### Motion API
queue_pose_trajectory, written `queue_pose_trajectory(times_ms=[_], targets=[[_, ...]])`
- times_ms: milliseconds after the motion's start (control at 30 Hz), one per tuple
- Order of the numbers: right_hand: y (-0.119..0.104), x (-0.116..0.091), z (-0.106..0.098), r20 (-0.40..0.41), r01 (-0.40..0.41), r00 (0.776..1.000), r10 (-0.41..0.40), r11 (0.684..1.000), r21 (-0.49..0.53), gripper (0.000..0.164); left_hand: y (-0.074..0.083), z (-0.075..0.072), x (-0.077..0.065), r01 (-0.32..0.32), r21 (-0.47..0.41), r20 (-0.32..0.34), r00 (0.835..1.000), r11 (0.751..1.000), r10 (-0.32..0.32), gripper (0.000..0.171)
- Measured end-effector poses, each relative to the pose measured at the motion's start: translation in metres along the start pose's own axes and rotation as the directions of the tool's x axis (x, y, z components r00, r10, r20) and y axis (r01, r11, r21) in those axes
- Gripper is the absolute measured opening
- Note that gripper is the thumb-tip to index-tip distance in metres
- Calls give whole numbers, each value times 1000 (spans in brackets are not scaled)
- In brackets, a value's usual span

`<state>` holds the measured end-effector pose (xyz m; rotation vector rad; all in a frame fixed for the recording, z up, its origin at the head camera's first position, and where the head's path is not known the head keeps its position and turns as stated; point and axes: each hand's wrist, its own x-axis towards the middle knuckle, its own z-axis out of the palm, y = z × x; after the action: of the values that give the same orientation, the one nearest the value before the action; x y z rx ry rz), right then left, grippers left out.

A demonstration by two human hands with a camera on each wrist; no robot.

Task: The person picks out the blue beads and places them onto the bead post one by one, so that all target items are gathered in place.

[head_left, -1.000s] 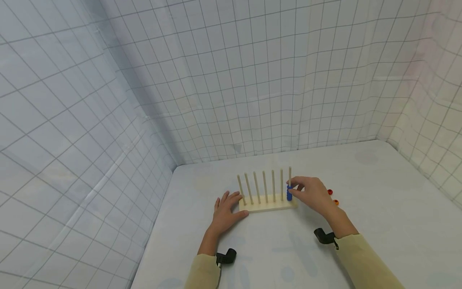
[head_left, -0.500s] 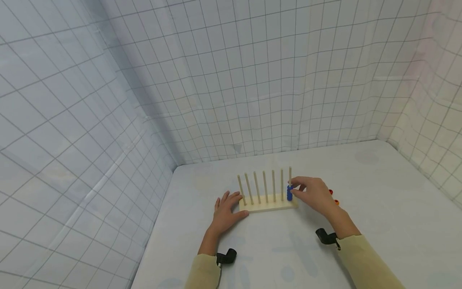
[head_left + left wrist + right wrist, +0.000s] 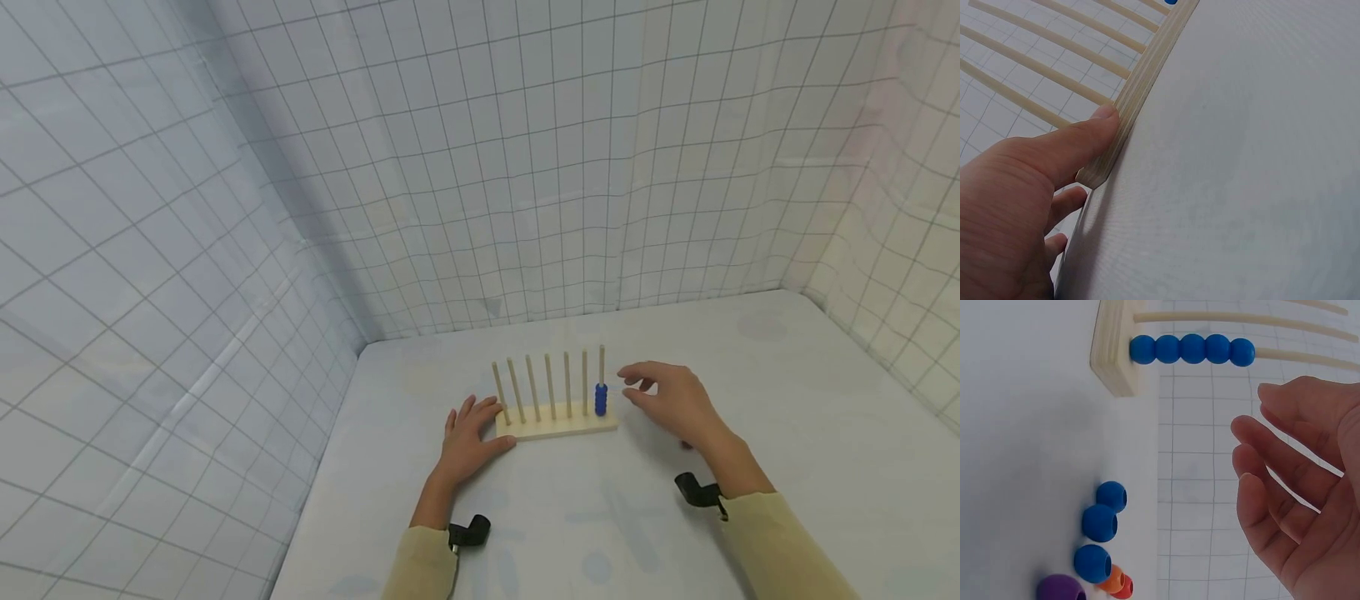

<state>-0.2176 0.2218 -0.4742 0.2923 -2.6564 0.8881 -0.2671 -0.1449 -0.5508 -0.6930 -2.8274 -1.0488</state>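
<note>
My left hand point(image 3: 468, 450) grips the left end of a pale wooden peg rack point(image 3: 555, 427), thumb at the front edge and fingers at the back. In the left wrist view the thumb point(image 3: 1094, 128) presses on the base point(image 3: 1141, 81); part of the fingers is hidden. Several blue beads point(image 3: 601, 400) are stacked on the rightmost peg, touching one another in the right wrist view. My right hand point(image 3: 671, 402) hovers just right of that peg, apart from it. Its fingers are loosely bent, with nothing between them in the right wrist view.
Loose beads lie on the white table right of the rack: blue beads point(image 3: 1099, 523), an orange bead point(image 3: 1112, 580), a red bead point(image 3: 1124, 587) and a purple bead point(image 3: 1061, 588). The other pegs point(image 3: 550, 387) are bare. Gridded white curtains point(image 3: 487, 208) surround the table.
My right hand has let go of the top blue bead on the rightmost peg and moved right, away from it. The left hand and the rack have stayed in place.
</note>
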Motion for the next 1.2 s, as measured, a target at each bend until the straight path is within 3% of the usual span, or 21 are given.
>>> queue_pose_trajectory(times_ms=[633, 833, 1000, 1200], targets=[[42, -14, 0, 78, -93, 992, 99, 992, -81, 32, 1, -2, 0, -13, -7, -8, 1000, 1000, 12, 66], [47, -19, 8, 109, -98, 988, 108, 991, -95, 33, -2, -1, -5, 0, -15, -1, 1000, 1000, 0, 66], [48, -19, 7, 93, -114, 987, 128, 983, -147, 31, -3, 0, -2, -31, -7, -8, 999, 999, 31, 65], [48, -19, 8, 111, -94, 987, 114, 981, -170, 30, -3, 2, -2, -24, 10, -12, 1000, 1000, 25, 64]])
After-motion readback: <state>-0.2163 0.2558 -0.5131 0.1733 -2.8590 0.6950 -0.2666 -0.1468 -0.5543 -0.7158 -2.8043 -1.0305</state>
